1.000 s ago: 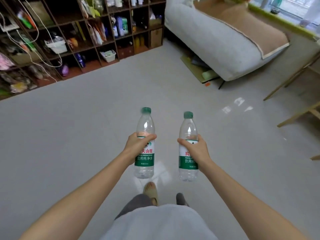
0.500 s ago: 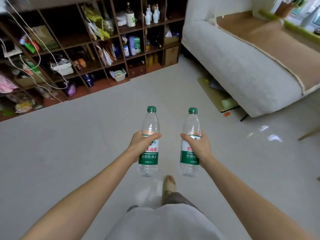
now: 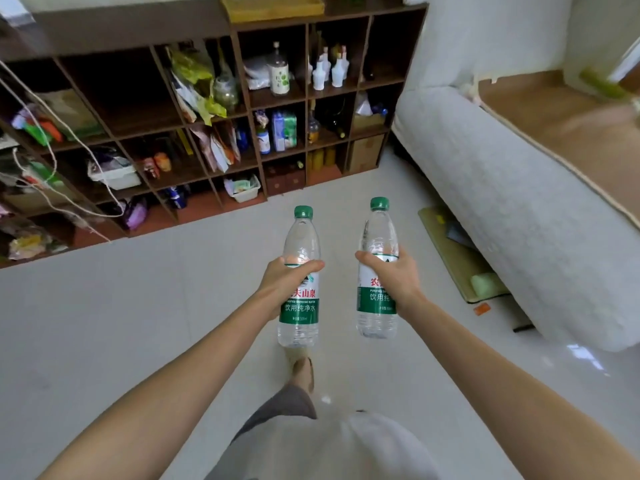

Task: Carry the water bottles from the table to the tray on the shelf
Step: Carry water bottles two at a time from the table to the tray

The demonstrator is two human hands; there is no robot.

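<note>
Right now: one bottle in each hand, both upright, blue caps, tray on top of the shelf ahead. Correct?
Not quite: the caps are green, not blue, in the head view. The left hand grips one bottle, the right hand the other bottle, both upright; tray tops the shelf.

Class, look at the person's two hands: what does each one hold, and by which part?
Left hand grips one water bottle around its upper label; right hand grips the other likewise.
</note>
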